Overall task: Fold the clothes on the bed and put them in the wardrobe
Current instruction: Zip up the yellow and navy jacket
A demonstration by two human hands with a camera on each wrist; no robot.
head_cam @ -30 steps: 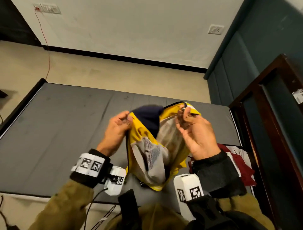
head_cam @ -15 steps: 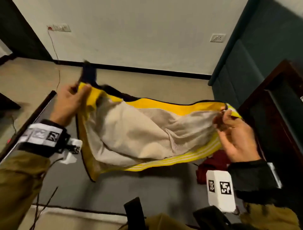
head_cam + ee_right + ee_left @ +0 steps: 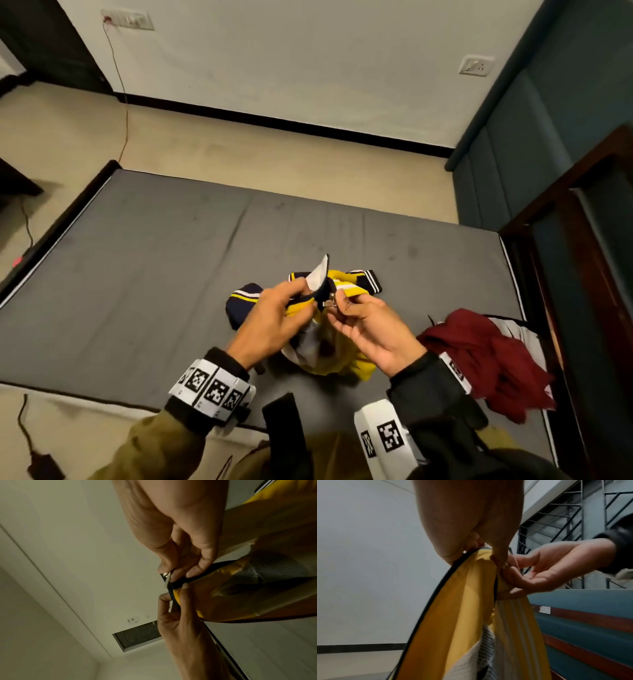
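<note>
**Two pinches at a zip, and a jacket hanging limp below**

The grey bed (image 3: 154,274) fills the room in front of me, and the person stands at its near edge. On the right side of the mattress lies a crumpled maroon garment (image 3: 479,356), not yet folded. The dark wooden wardrobe (image 3: 582,212) stands just past that edge.

Over the middle of the bed hangs the yellow jacket (image 3: 346,363), navy at collar and cuffs, with a white mesh lining showing. Its lower part slumps onto the mattress. It looks light, thin and quite limp, a slippery shell that I would guess slides out of any fold not pressed flat.

The left hand (image 3: 274,322) pinches the dark zip edge near the collar. The right hand (image 3: 370,329) pinches the small metal zip pull (image 3: 167,578) between thumb and forefinger, its other fingers loose.

The two hands nearly touch. For folding, I would take it by the shoulders or hem corners, since the zip alone gives no control of the cloth.
</note>
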